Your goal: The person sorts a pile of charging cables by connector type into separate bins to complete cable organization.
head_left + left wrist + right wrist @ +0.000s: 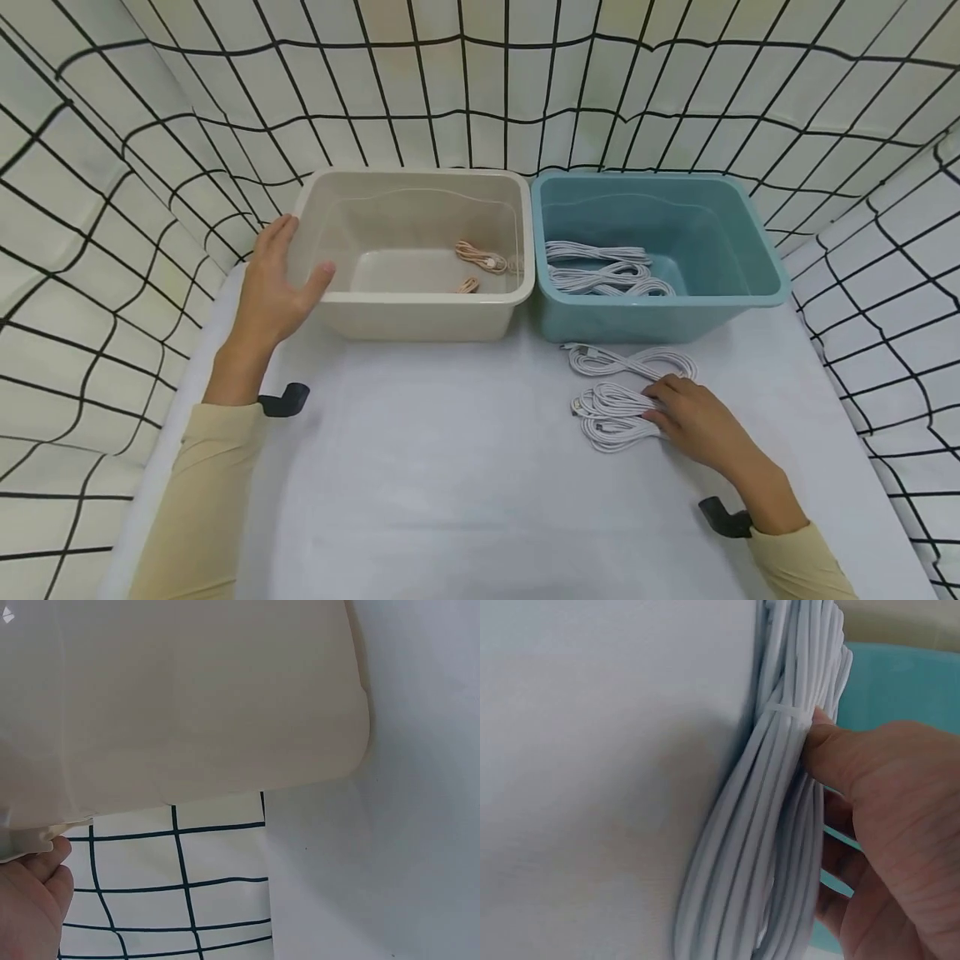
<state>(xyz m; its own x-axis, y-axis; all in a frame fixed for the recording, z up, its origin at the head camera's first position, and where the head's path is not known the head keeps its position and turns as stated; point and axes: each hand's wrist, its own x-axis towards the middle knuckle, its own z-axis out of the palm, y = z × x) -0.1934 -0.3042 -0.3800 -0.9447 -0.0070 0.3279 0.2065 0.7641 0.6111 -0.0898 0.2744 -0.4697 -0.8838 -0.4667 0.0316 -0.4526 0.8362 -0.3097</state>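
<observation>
My left hand rests at the left rim of a beige plastic bin, fingers extended along its side and thumb apart over the rim. In the left wrist view its fingertips touch the underside of the rim. My right hand pinches a bundled white cable lying on the table. In the right wrist view, the thumb presses beside the tie, with the other fingers partly hidden behind the coil. Another white cable bundle lies just beyond, in front of a teal bin.
Several white cable bundles lie inside the teal bin. The beige bin holds small peach-coloured cable bundles. Both bins stand side by side on a white-covered table, with black wire mesh around the back and sides.
</observation>
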